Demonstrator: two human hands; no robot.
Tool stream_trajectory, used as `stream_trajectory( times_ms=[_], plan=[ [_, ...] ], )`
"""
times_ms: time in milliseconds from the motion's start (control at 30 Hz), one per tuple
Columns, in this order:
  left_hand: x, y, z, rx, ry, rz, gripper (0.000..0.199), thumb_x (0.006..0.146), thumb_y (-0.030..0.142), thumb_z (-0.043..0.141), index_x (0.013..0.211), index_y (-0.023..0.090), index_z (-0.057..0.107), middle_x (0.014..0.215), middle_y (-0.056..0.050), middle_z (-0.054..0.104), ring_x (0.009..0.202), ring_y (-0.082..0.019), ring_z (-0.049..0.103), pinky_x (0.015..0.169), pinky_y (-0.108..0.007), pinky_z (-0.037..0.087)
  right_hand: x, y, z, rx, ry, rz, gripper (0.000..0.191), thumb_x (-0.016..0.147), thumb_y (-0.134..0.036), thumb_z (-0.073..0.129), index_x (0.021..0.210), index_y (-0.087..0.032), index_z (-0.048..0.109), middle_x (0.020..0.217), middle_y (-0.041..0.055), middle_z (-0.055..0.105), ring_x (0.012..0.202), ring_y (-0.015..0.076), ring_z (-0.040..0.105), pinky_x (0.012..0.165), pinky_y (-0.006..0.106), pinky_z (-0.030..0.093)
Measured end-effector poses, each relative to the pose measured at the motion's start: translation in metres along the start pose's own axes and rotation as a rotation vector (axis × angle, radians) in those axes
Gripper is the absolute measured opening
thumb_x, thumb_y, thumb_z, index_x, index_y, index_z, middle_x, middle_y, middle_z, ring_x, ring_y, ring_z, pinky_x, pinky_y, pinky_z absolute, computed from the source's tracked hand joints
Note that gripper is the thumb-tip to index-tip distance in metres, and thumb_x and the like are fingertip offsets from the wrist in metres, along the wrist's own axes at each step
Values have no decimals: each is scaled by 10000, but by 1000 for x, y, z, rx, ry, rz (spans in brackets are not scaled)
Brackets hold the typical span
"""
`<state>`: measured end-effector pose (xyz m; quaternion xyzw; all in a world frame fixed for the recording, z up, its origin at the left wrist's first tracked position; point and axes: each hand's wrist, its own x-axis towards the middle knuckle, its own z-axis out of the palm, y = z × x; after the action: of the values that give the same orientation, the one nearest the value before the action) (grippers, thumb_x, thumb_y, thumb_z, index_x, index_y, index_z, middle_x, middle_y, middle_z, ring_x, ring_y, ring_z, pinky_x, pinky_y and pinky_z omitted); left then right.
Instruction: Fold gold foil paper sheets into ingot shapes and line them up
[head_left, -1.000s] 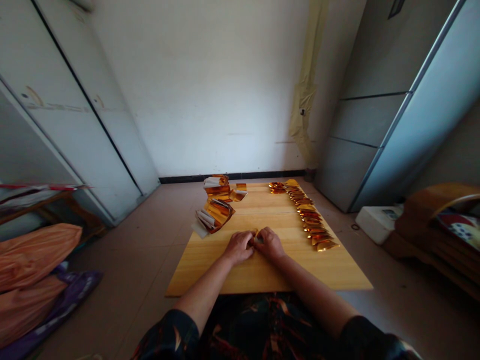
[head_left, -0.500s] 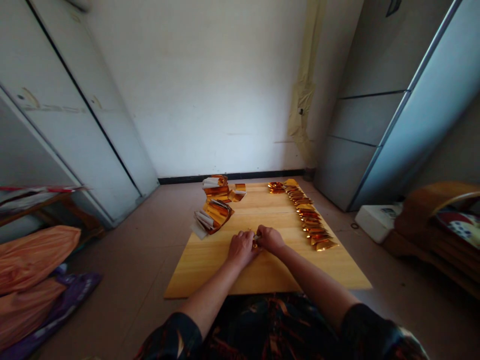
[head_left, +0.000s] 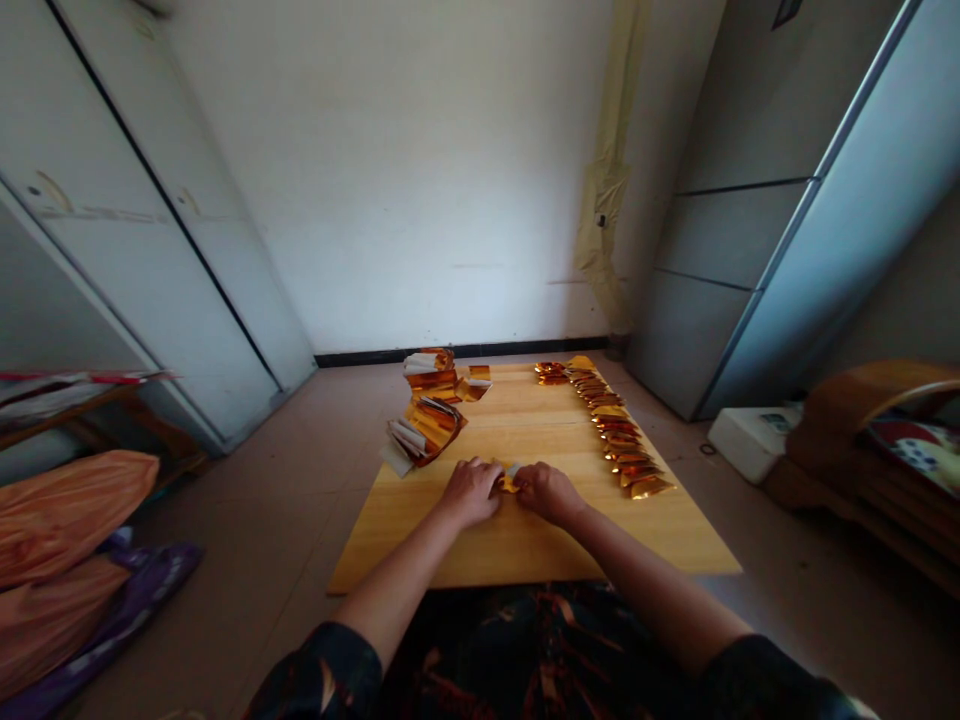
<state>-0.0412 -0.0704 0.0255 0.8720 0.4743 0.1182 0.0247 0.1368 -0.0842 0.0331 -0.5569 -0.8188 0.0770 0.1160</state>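
Pinching from both sides, the fingers of the left hand (head_left: 471, 492) and the right hand (head_left: 551, 493) hold a small gold piece (head_left: 510, 480) between them, low over the near half of the wooden board (head_left: 510, 550). At the left edge of the board lie gold-and-grey sheets (head_left: 435, 428), loosely curled and overlapping, with more sheets (head_left: 433, 378) just behind them. Next comes the left hand, knuckles up, its fingertips drawn in on the piece's left end; how the thumb sits underneath cannot be told. Gold and a paler patch show in the gap, though the exact creases are too small to read. On the other side, the right hand closes on the right end, its thumb also hidden. Such thin, shiny stock would probably crease best with the left fingers steadying it while the right ones press lightly and evenly; a hard squeeze could crush or tear it, and keeping both ends level should avoid a twist. Farther right, shaped gold pieces (head_left: 619, 430) stand packed in a slanting row, with a small cluster (head_left: 550, 374) beside its far end.
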Motion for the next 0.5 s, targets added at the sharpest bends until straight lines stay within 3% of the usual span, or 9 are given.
stream_trajectory(
  times_ms=[100, 233, 367, 500],
  plan=[
    [2, -17, -7, -68, -19, 118, 233, 765, 169, 563, 974, 258, 619, 919, -22, 674, 947, -207, 552, 805, -318, 381, -4, 0, 1, -97, 20, -122, 166, 796, -237, 548, 906, -224, 672, 900, 61, 682, 848, 186, 581, 692, 260, 354],
    [6, -24, -6, -102, 22, 214, 197, 795, 174, 550, 934, 265, 655, 945, 0, 687, 945, -187, 553, 828, -314, 379, -4, 5, 4, -184, 37, -224, 225, 891, -246, 447, 847, -202, 663, 880, 70, 673, 830, 178, 553, 699, 285, 317],
    [8, -22, 4, -138, 61, 231, 186, 808, 179, 548, 945, 238, 659, 945, -18, 679, 940, -176, 563, 858, -303, 399, -2, 14, 6, -221, 48, -236, 262, 922, -254, 411, 851, -200, 657, 879, 65, 670, 832, 172, 536, 701, 293, 294],
    [10, -21, 11, -176, 49, 162, 198, 818, 166, 529, 960, 219, 657, 961, -34, 656, 939, -161, 574, 835, -260, 437, 5, 20, 6, -214, 54, -193, 222, 903, -245, 448, 864, -209, 663, 895, 64, 676, 843, 176, 534, 703, 300, 289]
  ],
)
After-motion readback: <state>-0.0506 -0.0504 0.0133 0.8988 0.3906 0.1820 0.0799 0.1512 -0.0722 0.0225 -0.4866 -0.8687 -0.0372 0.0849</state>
